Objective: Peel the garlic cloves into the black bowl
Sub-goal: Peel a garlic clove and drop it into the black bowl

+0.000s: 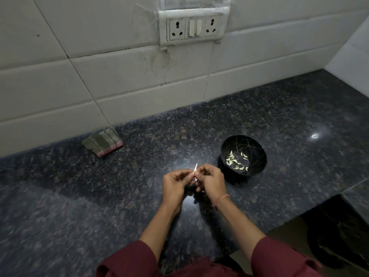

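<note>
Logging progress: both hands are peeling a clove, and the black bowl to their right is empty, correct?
Not empty: the head view shows peeled cloves lying in the black bowl. The left hand and right hand do pinch a clove, bowl to their right.

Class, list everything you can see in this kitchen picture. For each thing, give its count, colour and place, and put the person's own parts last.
black bowl: one, black, on the countertop to the right of the hands
peeled cloves: a dozen or more, pale yellow-white, inside the bowl
garlic clove: one, whitish, between the two hands, a strip of skin sticking up
cloth: one, folded, grey-green with a pink edge, by the wall on the left
socket panel: one, white, on the wall above
countertop: one, dark speckled stone
wall tiles: several, white, behind the counter
left hand: one, pinches the clove
right hand: one, pinches the clove
wrist thread: one, pinkish, right wrist
sleeves: two, maroon, bottom edge
</note>
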